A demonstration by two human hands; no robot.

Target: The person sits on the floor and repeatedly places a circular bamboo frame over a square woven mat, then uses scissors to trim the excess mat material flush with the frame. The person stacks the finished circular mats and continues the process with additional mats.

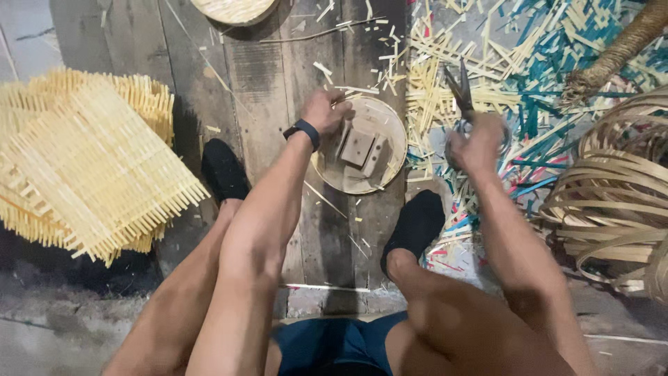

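My left hand (325, 109), with a dark band on its wrist, rests on the far left rim of a round woven bamboo piece (393, 132) lying on the wooden floor; its fingers curl over the rim. A small wooden block (362, 147) sits inside that round piece. My right hand (474, 143) is closed around the handles of metal scissors (460, 90), whose blades point away from me, to the right of the round piece.
A stack of woven bamboo mats (90, 167) lies at the left. Loose yellow and blue bamboo offcuts (515, 63) litter the floor ahead. Coiled bamboo strips (612, 202) sit at the right. Another round woven piece (233, 10) is at the top. My feet in black socks (416, 223) flank the work.
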